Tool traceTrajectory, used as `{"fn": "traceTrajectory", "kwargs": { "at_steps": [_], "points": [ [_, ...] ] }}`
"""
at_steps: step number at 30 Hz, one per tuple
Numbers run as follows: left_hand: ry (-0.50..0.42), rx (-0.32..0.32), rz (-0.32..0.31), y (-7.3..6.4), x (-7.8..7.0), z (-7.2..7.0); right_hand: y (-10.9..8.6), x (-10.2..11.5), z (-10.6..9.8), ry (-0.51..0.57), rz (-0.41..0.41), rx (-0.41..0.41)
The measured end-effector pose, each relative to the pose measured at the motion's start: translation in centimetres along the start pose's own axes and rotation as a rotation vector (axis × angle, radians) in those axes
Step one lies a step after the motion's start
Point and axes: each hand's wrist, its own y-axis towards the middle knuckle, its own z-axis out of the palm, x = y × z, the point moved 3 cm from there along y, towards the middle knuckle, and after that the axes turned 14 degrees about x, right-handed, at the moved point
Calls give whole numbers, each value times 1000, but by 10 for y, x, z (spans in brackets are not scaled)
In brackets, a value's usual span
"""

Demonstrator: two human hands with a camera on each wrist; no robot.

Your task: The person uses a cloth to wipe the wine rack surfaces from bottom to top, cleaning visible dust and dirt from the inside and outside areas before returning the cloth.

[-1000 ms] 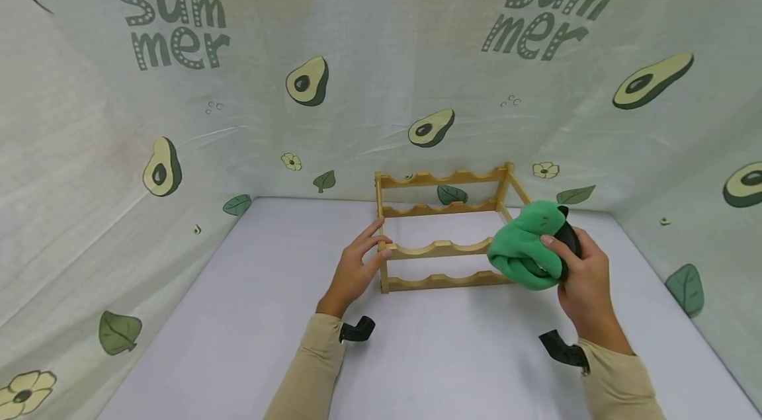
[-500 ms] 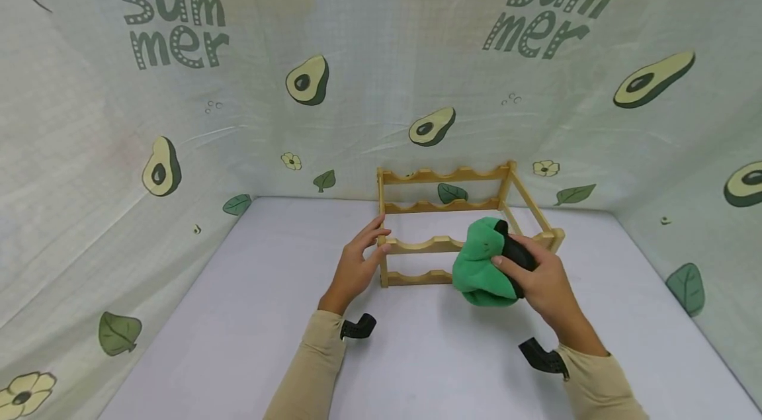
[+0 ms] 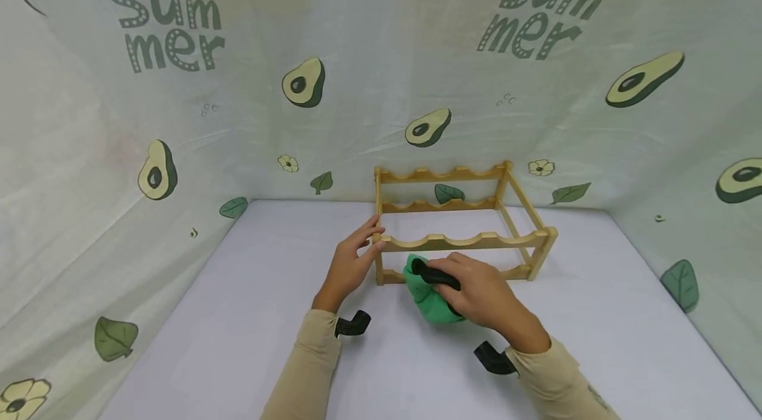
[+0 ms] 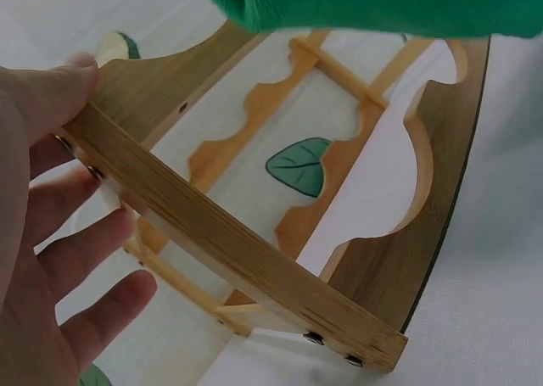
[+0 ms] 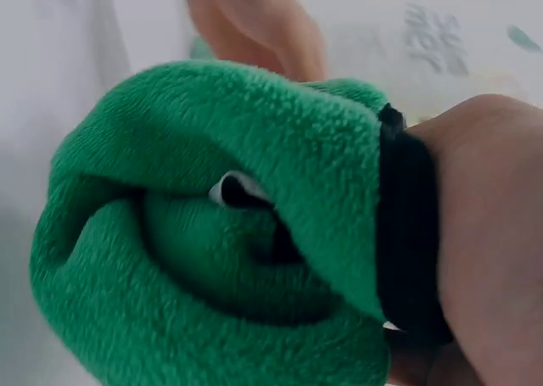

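In front of the scalloped wooden rack (image 3: 437, 243), the right hand (image 3: 479, 291) curls its fingers round the black backing (image 3: 439, 276) of a folded green plush bundle (image 3: 430, 304); a pale tag (image 5: 246, 185) shows inside the fold. The bundle looks light, soft and hard to break, so the firmer-seeming backing is probably the better hold. At the rack's left front corner, the left hand (image 3: 350, 268) rests with spread fingers, thumb touching the wood. The rack looks stiff, probably best steadied by an end post. Behind it hangs avocado-print cloth (image 3: 357, 43).
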Motion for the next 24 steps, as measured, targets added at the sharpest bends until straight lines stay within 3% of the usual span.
{"fn": "traceTrajectory", "kwargs": {
  "at_steps": [7, 14, 18, 24],
  "points": [
    [-30, 24, -38, -3, 2, 0, 22, 16, 18, -140, -144, 39],
    [-18, 26, 12, 0, 0, -4, 31, 15, 37, -191, -251, -20],
    [-5, 1, 36, 1, -1, -6, 35, 14, 46, -182, -211, -23],
    [-22, -57, 41, 1, -2, -8, 40, 16, 53, -143, -35, 35]
  ]
}}
